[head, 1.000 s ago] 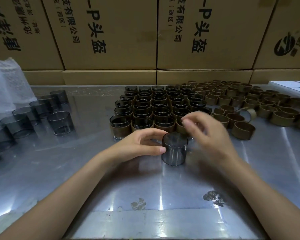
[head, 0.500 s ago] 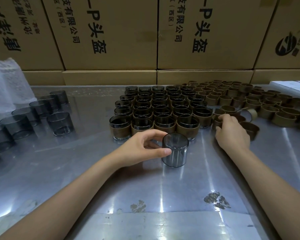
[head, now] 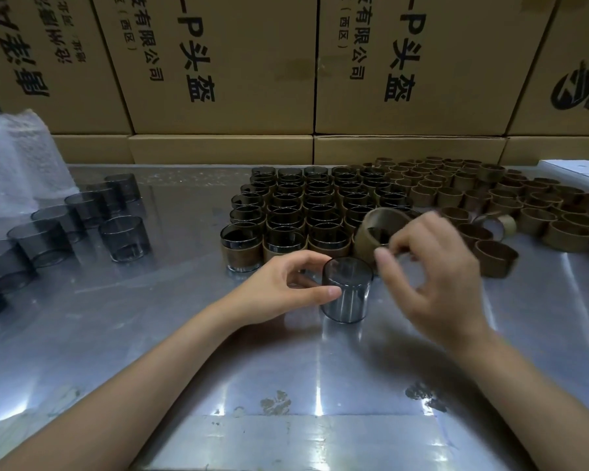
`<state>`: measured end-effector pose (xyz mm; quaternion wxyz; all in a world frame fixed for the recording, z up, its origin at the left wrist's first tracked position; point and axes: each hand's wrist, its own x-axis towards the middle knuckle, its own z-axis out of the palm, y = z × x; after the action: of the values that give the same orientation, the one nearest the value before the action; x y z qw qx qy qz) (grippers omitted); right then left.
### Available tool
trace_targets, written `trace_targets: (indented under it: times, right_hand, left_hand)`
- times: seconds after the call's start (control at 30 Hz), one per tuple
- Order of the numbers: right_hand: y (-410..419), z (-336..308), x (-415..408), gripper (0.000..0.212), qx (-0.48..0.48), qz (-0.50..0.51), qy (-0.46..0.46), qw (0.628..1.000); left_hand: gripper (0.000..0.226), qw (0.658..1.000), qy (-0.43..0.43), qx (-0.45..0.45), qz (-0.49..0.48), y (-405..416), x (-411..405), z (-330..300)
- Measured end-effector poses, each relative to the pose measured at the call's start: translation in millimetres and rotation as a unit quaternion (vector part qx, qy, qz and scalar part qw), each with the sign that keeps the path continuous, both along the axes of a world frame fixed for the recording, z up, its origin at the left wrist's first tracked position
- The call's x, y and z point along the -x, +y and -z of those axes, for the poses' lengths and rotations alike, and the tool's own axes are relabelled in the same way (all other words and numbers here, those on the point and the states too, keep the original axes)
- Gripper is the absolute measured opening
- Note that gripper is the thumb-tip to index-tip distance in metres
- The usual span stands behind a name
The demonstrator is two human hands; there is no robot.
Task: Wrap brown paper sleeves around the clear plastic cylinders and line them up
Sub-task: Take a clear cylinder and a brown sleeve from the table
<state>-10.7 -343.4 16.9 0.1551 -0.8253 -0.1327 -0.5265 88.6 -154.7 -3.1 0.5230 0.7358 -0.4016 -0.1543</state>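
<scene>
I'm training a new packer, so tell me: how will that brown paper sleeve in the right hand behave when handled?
The paper sleeve is probably light: the right hand lifts it in a fingertip pinch. It looks like a thin open band, so a hard grip would likely squash it. The loose sleeves keep their ring shape, which suggests some springiness.

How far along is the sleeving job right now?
Done: a block of sleeved cylinders lined up mid-table. In hand: left hand grips a bare cylinder; right hand holds a paper sleeve beside it. Left: bare cylinders at left, loose sleeves at right.
</scene>
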Motion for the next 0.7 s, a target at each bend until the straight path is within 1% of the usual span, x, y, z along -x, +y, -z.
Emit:
trace_targets:
  times: [0.07, 0.13, 0.2, 0.3, 0.47, 0.57, 0.63, 0.7]
  right_hand:
    - [7.9, 3.9, 1.0, 0.027, 0.045, -0.014, 0.017, 0.999]
    - [10.7, 6.5, 1.2, 0.027, 0.065, -0.023, 0.027, 0.997]
    - [10.0, 8.1, 1.1, 0.026, 0.072, -0.028, 0.03, 0.997]
    - [9.2, 9.1, 1.3, 0.026, 0.076, -0.027, 0.046, 0.996]
    - [16.0, 11.5, 1.4, 0.026, 0.096, -0.032, 0.08, 0.992]
    - [16.6, 13.7, -0.1, 0.025, 0.056, -0.059, 0.109, 0.991]
    - [16.3, 16.6, -1.0, 0.02, 0.01, -0.084, 0.131, 0.988]
    - [15.9, 20.0, -2.1, 0.022, -0.02, -0.109, 0.146, 0.983]
  left_hand:
    - [0.047, 1.0, 0.003, 0.0, 0.003, 0.0, -0.1, 0.2]
    - [0.045, 1.0, 0.01, -0.003, 0.009, 0.2, -0.3, -0.4]
    - [0.044, 0.999, 0.03, -0.006, 0.03, 2.2, -0.5, -1.6]
    - [0.048, 0.996, 0.067, -0.003, 0.062, 7.2, 3.0, -5.5]
    - [0.046, 0.995, 0.084, 0.006, 0.058, 5.2, 11.5, -9.0]
    - [0.04, 0.995, 0.091, 0.006, 0.05, 3.7, 14.6, -10.7]
    - [0.04, 0.995, 0.089, 0.0, 0.041, 3.5, 15.4, -12.1]
    - [0.042, 0.995, 0.094, 0.007, 0.036, 3.8, 15.1, -12.5]
